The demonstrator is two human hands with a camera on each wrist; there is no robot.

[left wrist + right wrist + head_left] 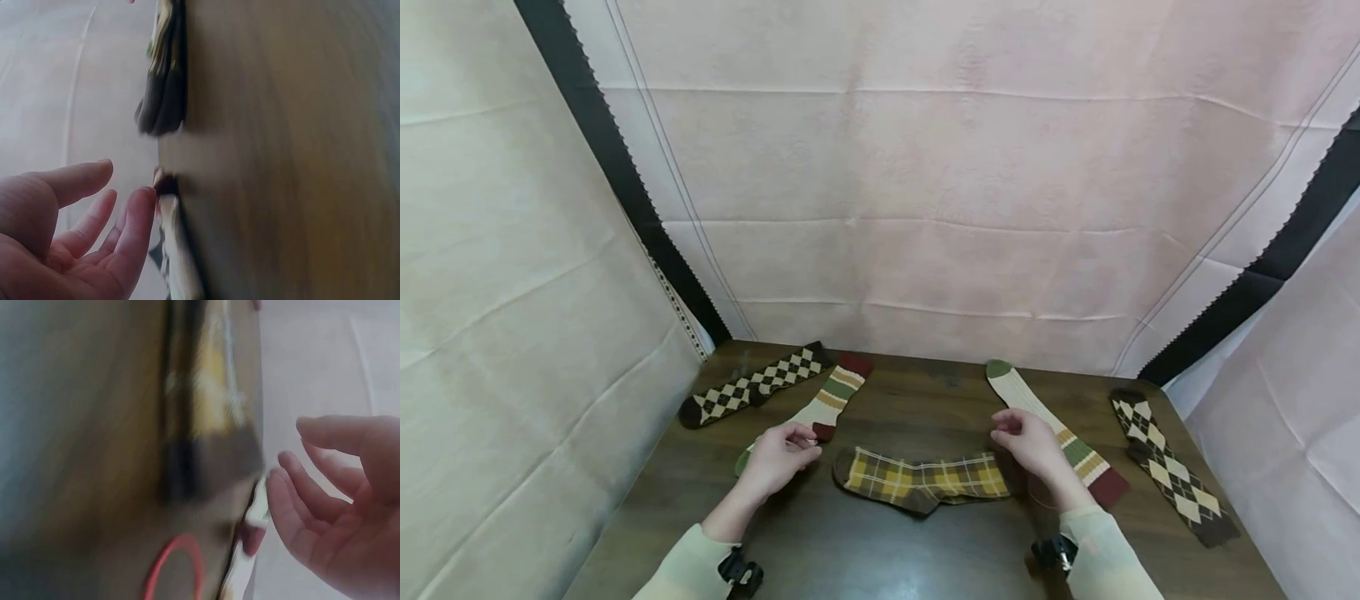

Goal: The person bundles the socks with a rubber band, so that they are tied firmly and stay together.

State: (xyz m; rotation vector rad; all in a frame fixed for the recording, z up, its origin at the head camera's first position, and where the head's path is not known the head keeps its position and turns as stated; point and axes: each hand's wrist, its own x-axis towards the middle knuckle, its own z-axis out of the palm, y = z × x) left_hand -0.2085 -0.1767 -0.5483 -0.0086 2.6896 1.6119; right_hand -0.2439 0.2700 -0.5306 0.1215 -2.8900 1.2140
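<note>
Yellow plaid socks point(925, 477) with dark ends lie sideways at the middle of the table, apparently stacked as two layers. My left hand point(782, 457) hovers to their left, over a cream striped sock point(820, 410) and hiding part of it. On the other side, my right hand point(1033, 446) is above a second cream striped sock point(1078, 454) with a green toe. Both hands have loosely bent fingers and hold nothing. The right wrist view shows a thin red loop point(183, 539) on the table near the plaid socks' dark end.
A black-and-cream argyle sock point(752, 385) lies at the back left of the brown wooden table point(925, 554). Another argyle sock point(1176, 471) lies along the right edge. Pale cloth walls point(925, 208) stand behind and at both sides.
</note>
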